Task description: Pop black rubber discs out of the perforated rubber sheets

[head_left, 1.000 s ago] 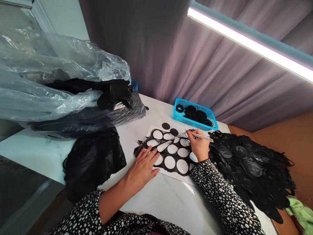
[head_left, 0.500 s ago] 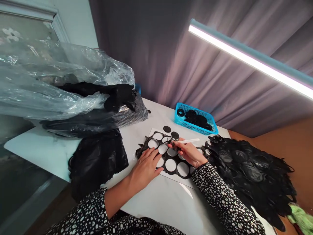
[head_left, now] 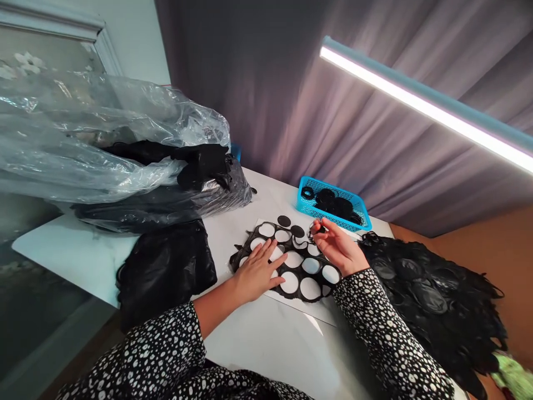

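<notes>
A black sheet full of round holes lies on a white board, which shows through the holes. My left hand rests flat on the sheet's left part, fingers spread. Above the sheet's back right part is my right hand, its fingertips pinched round something small and dark that I cannot make out clearly. Two black discs, one at the back edge and one beside it, lie behind the sheet.
A blue basket with black round pieces stands at the back. On the right is a large heap of black sheets. Folded black material and a clear plastic bag are on the left. A lamp hangs above.
My right hand has risen and moved right, away from the sheet's middle. My left hand has shifted slightly right on the sheet. The white stick at my right hand no longer shows clearly.
</notes>
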A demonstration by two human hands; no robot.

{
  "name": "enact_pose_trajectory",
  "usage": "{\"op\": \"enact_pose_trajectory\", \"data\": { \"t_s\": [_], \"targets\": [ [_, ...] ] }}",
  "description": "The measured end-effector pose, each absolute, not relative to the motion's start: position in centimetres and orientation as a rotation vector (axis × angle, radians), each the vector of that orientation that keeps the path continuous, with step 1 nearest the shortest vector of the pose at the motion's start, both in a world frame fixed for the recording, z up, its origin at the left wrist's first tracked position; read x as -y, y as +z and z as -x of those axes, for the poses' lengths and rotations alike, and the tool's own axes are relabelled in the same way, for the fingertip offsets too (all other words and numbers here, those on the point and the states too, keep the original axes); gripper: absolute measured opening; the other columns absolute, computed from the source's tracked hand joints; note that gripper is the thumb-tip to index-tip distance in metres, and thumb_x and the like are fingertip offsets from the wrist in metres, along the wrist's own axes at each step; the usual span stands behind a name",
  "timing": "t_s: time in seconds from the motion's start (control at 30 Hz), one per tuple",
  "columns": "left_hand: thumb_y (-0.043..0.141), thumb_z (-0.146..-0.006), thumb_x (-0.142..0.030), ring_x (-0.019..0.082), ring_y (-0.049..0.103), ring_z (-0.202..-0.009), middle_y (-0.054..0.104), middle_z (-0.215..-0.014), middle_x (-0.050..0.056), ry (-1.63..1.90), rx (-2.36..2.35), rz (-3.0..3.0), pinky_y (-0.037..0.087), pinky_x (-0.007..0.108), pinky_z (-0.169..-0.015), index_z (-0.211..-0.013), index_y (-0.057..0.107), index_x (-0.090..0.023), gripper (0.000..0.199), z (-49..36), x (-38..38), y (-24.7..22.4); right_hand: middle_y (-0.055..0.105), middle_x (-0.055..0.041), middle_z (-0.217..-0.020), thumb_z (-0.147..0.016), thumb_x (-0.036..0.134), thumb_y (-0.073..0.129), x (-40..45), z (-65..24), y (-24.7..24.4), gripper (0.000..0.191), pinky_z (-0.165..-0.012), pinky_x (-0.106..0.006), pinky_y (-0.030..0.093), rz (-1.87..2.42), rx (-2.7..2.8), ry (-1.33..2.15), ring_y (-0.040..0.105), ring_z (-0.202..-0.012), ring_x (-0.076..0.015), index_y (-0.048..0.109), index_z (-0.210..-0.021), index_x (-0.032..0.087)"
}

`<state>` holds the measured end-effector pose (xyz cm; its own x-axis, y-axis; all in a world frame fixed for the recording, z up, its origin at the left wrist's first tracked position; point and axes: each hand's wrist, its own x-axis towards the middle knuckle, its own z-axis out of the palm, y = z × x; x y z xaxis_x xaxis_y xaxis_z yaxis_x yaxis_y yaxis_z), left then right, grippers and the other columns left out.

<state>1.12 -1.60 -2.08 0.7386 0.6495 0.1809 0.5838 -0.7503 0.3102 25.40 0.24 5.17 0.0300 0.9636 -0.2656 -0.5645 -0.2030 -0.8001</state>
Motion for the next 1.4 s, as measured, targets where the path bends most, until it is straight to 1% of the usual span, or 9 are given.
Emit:
{"op": "enact_pose_trajectory", "data": {
  "t_s": [0.17, 0.27, 0.33, 0.47, 0.6, 0.97, 1.23, 1.33, 1.4],
  "targets": [
    [0.067, -0.089, -0.042, 0.033, 0.024, -0.145, 0.029, -0.157, 0.017, 0.403, -0.968, -2.717, 0.029, 0.05, -0.115, -0.143, 0.044, -0.022, 0.062, -0.8, 1.8, -0.9, 0.065, -0.0025, -0.084, -0.072, 0.024, 0.077, -1.9, -25.4, 5.6, 0.02, -0.043, -0.016, 0.049, 1.085, 0.535, 1.282, 0.066, -0.077, -0.0137, 0.058, -0.074, 0.021],
    [0.07, -0.086, -0.041, 0.033, 0.03, -0.143, 0.034, -0.154, 0.02, 0.423, -1.087, -2.739, 0.033, 0.048, -0.114, -0.142, 0.045, -0.016, 0.066, 0.6, 2.7, -0.2, 0.068, -0.003, -0.089, -0.07, 0.028, 0.079, -1.4, -22.8, 5.2, 0.024, -0.053, -0.018, 0.052, 1.115, 0.635, 1.247, 0.066, -0.083, -0.0145, 0.057, -0.072, 0.02],
    [0.071, -0.085, -0.037, 0.035, 0.038, -0.139, 0.043, -0.147, 0.023, 0.437, -1.261, -2.724, 0.037, 0.049, -0.111, -0.137, 0.049, -0.01, 0.062, 1.8, 3.4, 0.0, 0.069, -0.0032, -0.087, -0.071, 0.032, 0.078, -0.8, -20.4, 4.5, 0.026, -0.06, -0.021, 0.052, 1.145, 0.818, 1.246, 0.065, -0.084, -0.0149, 0.055, -0.07, 0.02],
    [0.067, -0.089, -0.032, 0.034, 0.049, -0.131, 0.052, -0.139, 0.022, 0.431, -1.385, -2.713, 0.04, 0.049, -0.11, -0.132, 0.052, -0.009, 0.052, 3.9, 4.5, -0.4, 0.071, -0.0044, -0.085, -0.077, 0.036, 0.071, 0.1, -16.5, 2.3, 0.025, -0.067, -0.027, 0.049, 1.228, 1.329, 1.169, 0.062, -0.079, -0.0166, 0.055, -0.069, 0.019],
    [0.062, -0.092, -0.034, 0.032, 0.047, -0.134, 0.049, -0.144, 0.019, 0.431, -1.339, -2.718, 0.038, 0.048, -0.111, -0.134, 0.051, -0.011, 0.049, 4.4, 4.6, -1.0, 0.071, -0.0044, -0.086, -0.082, 0.039, 0.066, 0.6, -15.0, 0.5, 0.026, -0.067, -0.028, 0.046, 1.233, 1.619, 1.16, 0.06, -0.075, -0.0171, 0.054, -0.07, 0.02],
    [0.055, -0.096, -0.034, 0.032, 0.044, -0.135, 0.048, -0.146, 0.016, 0.493, -1.298, -2.689, 0.036, 0.049, -0.113, -0.138, 0.047, -0.013, 0.048, 4.5, 4.6, -1.7, 0.071, -0.0037, -0.086, -0.087, 0.033, 0.062, 0.8, -15.1, 0.4, 0.022, -0.065, -0.029, 0.046, 1.303, 1.784, 1.058, 0.06, -0.071, -0.0171, 0.052, -0.071, 0.021],
    [0.055, -0.095, -0.03, 0.03, 0.04, -0.139, 0.052, -0.142, 0.017, 0.527, -1.28, -2.682, 0.033, 0.047, -0.116, -0.133, 0.049, -0.01, 0.043, 4.5, 4.6, -1.6, 0.061, -0.0086, -0.082, -0.096, 0.02, 0.042, 1.9, -13.8, 0.0, 0.02, -0.071, -0.035, 0.043, 1.261, 2.382, 0.278, 0.052, -0.079, -0.023, 0.052, -0.079, 0.021],
    [0.052, -0.097, -0.029, 0.029, 0.042, -0.138, 0.05, -0.143, 0.017, 0.559, -1.274, -2.661, 0.036, 0.047, -0.115, -0.135, 0.047, -0.012, 0.043, 4.5, 4.6, -1.6, 0.061, -0.0106, -0.086, -0.092, 0.016, 0.039, 0.2, -16.9, 1.0, 0.017, -0.071, -0.035, 0.043, 1.425, 2.181, 0.045, 0.051, -0.08, -0.0237, 0.052, -0.083, 0.02],
    [0.051, -0.097, -0.029, 0.029, 0.043, -0.137, 0.05, -0.144, 0.016, 0.558, -1.274, -2.663, 0.037, 0.048, -0.114, -0.137, 0.045, -0.014, 0.043, 4.6, 4.6, -1.6, 0.06, -0.0093, -0.081, -0.091, 0.021, 0.041, -1.2, -20.5, 1.8, 0.014, -0.069, -0.035, 0.042, 1.649, 1.849, -0.11, 0.052, -0.078, -0.0237, 0.05, -0.08, 0.021]
  ]
}}
